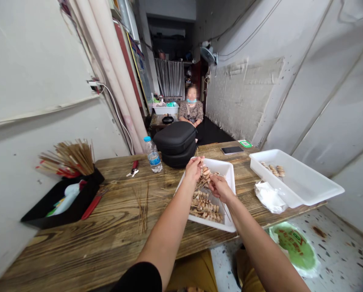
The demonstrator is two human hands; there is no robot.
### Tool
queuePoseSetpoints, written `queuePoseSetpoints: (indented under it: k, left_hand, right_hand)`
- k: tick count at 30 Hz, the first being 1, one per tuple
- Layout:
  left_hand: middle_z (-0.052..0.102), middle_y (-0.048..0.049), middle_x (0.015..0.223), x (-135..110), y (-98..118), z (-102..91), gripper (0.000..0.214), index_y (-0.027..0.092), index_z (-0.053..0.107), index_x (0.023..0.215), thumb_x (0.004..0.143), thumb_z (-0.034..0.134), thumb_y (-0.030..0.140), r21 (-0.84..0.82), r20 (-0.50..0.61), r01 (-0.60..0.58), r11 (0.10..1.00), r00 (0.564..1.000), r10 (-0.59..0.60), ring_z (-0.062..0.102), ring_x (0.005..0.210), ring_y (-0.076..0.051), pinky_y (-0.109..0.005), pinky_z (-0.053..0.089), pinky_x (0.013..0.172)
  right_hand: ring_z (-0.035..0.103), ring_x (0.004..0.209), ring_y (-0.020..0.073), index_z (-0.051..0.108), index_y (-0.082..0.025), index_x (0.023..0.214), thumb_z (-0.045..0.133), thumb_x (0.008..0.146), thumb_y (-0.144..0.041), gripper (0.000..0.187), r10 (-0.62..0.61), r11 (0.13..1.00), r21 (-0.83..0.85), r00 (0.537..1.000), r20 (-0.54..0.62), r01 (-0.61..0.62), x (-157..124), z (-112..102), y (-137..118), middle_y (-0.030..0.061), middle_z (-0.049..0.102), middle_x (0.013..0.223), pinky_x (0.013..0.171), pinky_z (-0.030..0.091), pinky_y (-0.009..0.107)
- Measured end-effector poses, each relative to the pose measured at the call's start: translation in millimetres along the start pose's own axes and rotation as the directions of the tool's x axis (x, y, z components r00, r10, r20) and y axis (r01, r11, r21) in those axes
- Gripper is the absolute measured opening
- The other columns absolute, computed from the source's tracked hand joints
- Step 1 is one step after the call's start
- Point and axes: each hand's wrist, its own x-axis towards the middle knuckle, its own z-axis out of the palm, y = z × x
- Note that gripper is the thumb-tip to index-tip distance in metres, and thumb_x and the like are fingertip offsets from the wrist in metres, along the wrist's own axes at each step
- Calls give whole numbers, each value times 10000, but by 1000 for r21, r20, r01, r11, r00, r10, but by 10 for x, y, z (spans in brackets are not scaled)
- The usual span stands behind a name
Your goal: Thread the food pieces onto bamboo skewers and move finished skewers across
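Over the far part of a white plastic tray point(231, 178), my left hand point(194, 168) is closed in a pinch on a small pale piece of meat. My right hand point(220, 187) is closed around a thin wooden skewer; its stick runs down past the fingers toward the near right of the tray. Between the two hands are more pale meat pieces point(206, 173). Beneath them, several loaded meat skewers point(205, 207) lie in the tray. My fingers partly hide the piece and the skewer's tip.
Loose sticks point(143, 209) lie left of the tray. A water bottle point(153, 156), black case point(175, 142) and phone point(232, 150) stand or lie behind. At right is a second white tray point(315, 182) with skewers; at left, a black box point(62, 211). A seated person point(191, 110) is beyond.
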Motion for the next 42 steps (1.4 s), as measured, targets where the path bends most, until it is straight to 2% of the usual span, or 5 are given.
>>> queuePoseSetpoints:
  k: [5, 11, 20, 32, 42]
  left_hand:
    - [671, -40, 722, -47, 22, 19, 151, 145, 539, 687, 752, 671, 113, -28, 44, -19, 999, 999, 20, 642, 713, -135, -280, 480, 688]
    - [679, -68, 742, -63, 38, 33, 139, 133, 560, 672, 722, 689, 117, 10, 67, -33, 999, 997, 33, 639, 715, -149, -274, 457, 649]
    - [676, -40, 694, -21, 32, 28, 154, 125, 565, 671, 651, 699, 54, -40, -53, -70, 997, 996, 68, 652, 753, -142, -265, 488, 696]
    - [689, -65, 765, -95, 39, 82, 159, 123, 562, 672, 668, 721, 112, 1, 25, -68, 998, 997, 68, 655, 783, -163, -267, 479, 668]
    - [689, -64, 853, -113, -36, 161, 168, 132, 563, 721, 678, 725, 136, -34, -47, -180, 983, 983, 178, 657, 842, -154, -278, 501, 727]
  right_hand:
    - [151, 261, 31, 385, -203, 553, 519, 795, -492, 400, -32, 999, 1, 999, -16, 32, 4, 1, -5, -67, 392, 365, 273, 75, 179]
    - [144, 264, 30, 377, -199, 511, 513, 793, -483, 423, -42, 999, 17, 998, -35, 43, -5, 14, -24, -63, 370, 356, 281, 69, 183]
    - [146, 264, 28, 401, -192, 522, 528, 777, -471, 399, -20, 1000, 24, 1000, -11, 20, -6, 10, -15, -60, 395, 378, 277, 78, 177]
    - [127, 278, 29, 400, -198, 545, 500, 791, -472, 381, -9, 997, 80, 1000, -4, 9, -5, 13, -31, -65, 383, 377, 284, 69, 189]
    - [120, 297, 32, 384, -206, 571, 495, 792, -477, 367, -20, 994, 103, 999, -25, 23, -7, 39, -27, -74, 387, 384, 292, 88, 185]
